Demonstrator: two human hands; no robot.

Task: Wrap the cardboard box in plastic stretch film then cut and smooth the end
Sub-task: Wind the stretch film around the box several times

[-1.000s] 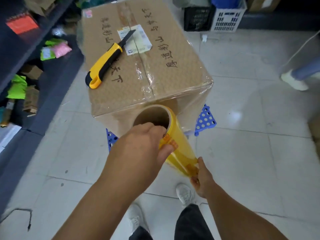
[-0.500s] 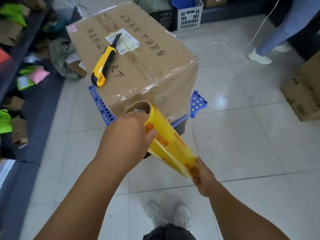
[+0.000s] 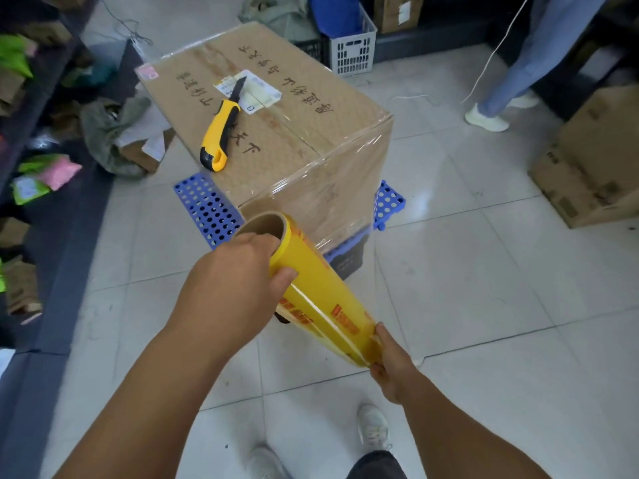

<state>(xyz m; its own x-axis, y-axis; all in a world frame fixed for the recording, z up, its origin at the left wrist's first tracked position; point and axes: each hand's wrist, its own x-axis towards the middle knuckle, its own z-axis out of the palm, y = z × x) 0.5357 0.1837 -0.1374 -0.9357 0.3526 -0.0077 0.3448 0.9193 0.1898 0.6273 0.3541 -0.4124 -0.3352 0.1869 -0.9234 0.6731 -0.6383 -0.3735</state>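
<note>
Starting off to the left of the left hand [image 3: 238, 288]: dark shelving with crumpled bright green and pink packets [image 3: 52, 174], and a grey-green rag heap on the glossy pale floor tiles [image 3: 484, 288].

Up and ahead of that hand sits the cardboard box [image 3: 276, 133], matte brown with black handwriting, a white label [image 3: 256, 89] and a shiny wrinkled skin of clear film over its top and near side. It rests on a blue perforated plastic stool [image 3: 207, 205]. A yellow and black utility knife [image 3: 221, 129] lies on the box top, blade over the label.

The left hand has its fingers hooked into the open cardboard core of the stretch film roll [image 3: 318, 288], thumb pressed on the outside. The roll is a smooth yellow tube with orange print, slanting down to the right hand [image 3: 390, 361], which pinches the lower end. A clear sheet runs from the roll to the box's near right corner.

Compared with half a second back, the box sits farther from the hands and turned, showing more of the stool on the left.

Right of the right hand: white crate [image 3: 352, 50], another person's blue trouser legs [image 3: 525, 70], stacked brown cartons [image 3: 594, 157].
</note>
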